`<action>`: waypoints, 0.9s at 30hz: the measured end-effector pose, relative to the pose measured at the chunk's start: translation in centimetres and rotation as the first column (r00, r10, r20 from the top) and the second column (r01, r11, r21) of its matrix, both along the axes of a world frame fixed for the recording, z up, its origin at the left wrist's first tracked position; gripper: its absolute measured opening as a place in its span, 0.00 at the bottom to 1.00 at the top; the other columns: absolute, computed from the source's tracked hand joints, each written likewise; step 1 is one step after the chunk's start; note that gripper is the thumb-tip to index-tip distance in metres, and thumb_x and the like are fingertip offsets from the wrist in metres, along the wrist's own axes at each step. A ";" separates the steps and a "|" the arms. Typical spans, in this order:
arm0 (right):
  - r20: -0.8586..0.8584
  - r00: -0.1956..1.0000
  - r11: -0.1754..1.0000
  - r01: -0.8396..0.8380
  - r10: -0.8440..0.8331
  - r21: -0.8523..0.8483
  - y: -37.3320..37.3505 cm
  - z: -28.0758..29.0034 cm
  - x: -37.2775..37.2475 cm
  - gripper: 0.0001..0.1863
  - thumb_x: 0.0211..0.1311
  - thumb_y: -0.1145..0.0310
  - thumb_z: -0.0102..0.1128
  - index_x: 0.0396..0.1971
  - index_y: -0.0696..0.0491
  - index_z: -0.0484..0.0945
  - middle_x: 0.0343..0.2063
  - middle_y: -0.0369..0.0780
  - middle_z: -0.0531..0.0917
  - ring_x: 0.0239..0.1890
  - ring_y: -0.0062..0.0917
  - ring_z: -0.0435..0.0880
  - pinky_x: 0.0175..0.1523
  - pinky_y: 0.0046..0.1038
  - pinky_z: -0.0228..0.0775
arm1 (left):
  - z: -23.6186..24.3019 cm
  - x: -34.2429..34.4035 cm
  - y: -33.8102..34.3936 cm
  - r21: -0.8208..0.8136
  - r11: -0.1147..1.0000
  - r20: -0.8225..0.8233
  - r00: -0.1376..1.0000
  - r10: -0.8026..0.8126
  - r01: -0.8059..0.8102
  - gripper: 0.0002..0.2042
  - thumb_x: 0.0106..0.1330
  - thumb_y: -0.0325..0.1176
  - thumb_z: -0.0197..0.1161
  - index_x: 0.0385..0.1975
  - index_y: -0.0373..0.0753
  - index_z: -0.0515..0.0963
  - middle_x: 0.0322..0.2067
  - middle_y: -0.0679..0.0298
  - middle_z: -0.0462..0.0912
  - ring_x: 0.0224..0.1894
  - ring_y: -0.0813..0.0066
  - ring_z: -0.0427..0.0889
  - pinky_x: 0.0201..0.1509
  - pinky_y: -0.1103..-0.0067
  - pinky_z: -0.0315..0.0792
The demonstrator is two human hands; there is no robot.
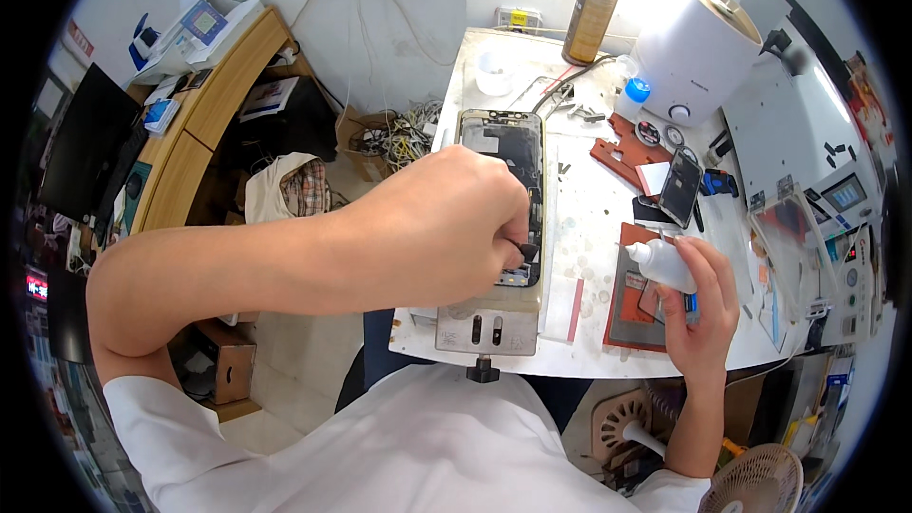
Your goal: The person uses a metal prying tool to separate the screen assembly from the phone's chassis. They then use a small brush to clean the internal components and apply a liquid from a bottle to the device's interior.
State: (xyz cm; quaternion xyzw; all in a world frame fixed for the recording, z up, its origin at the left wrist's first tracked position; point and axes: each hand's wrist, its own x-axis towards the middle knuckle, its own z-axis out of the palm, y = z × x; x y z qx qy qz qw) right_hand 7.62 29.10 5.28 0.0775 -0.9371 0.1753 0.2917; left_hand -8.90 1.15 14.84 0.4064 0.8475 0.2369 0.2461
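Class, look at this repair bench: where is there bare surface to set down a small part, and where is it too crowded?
Bare white bench lies between the opened phone in its clamp and the red mats. Another patch sits between the small white cup and the phone's top. The right side is crowded: humidifier, second phone, tools. The left hand covers the phone; the right hand holds a squeeze bottle.

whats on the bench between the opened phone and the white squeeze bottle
In the head view, between the opened phone and the white squeeze bottle in the right hand lies bare, stained white bench, with a thin red strip nearer the front edge.
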 end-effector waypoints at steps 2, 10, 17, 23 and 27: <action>-0.003 1.000 1.000 -0.003 0.003 0.004 0.0 -0.1 0.0 0.24 0.61 0.74 0.69 0.58 0.57 0.79 0.54 0.46 0.83 0.52 0.40 0.84 0.55 0.37 0.77 | -0.1 0.1 -0.4 -0.022 0.999 -0.058 0.997 -0.050 0.049 0.08 0.62 0.26 0.69 0.37 0.28 0.86 0.33 0.50 0.89 0.35 0.57 0.89 0.44 0.70 0.81; 0.035 0.999 0.995 0.007 -0.003 -0.096 0.0 0.1 -0.1 0.23 0.63 0.74 0.67 0.59 0.57 0.78 0.54 0.46 0.82 0.54 0.39 0.83 0.55 0.36 0.78 | -0.7 -0.5 -0.7 -0.095 0.970 -0.195 0.952 -0.236 0.221 0.05 0.62 0.25 0.67 0.35 0.30 0.86 0.35 0.54 0.87 0.44 0.55 0.85 0.51 0.67 0.79; 0.160 0.952 0.258 0.091 0.262 -0.962 -1.3 -4.6 -2.0 0.34 0.67 0.75 0.62 0.71 0.55 0.60 0.59 0.47 0.78 0.61 0.34 0.82 0.63 0.35 0.75 | -0.1 -0.8 -0.6 -0.147 0.958 -0.186 0.944 -0.272 0.247 0.04 0.61 0.23 0.67 0.33 0.30 0.85 0.34 0.54 0.86 0.44 0.55 0.84 0.52 0.66 0.78; 0.275 0.961 0.721 0.163 0.040 -0.673 -1.9 -7.5 -5.5 0.23 0.62 0.71 0.69 0.56 0.54 0.74 0.51 0.40 0.85 0.53 0.27 0.82 0.61 0.30 0.72 | 0.5 -1.0 -0.9 -0.185 0.948 -0.150 0.946 -0.287 0.258 0.03 0.60 0.23 0.68 0.31 0.29 0.85 0.32 0.53 0.85 0.43 0.54 0.83 0.51 0.65 0.78; 0.467 0.878 0.817 0.346 -0.108 -0.461 -2.4 -8.6 -6.3 0.25 0.58 0.70 0.70 0.55 0.56 0.73 0.47 0.44 0.84 0.49 0.37 0.83 0.60 0.34 0.73 | 0.5 -1.3 -0.9 -0.185 0.948 -0.114 0.952 -0.282 0.259 0.04 0.60 0.23 0.68 0.31 0.28 0.85 0.31 0.52 0.86 0.42 0.53 0.84 0.51 0.64 0.77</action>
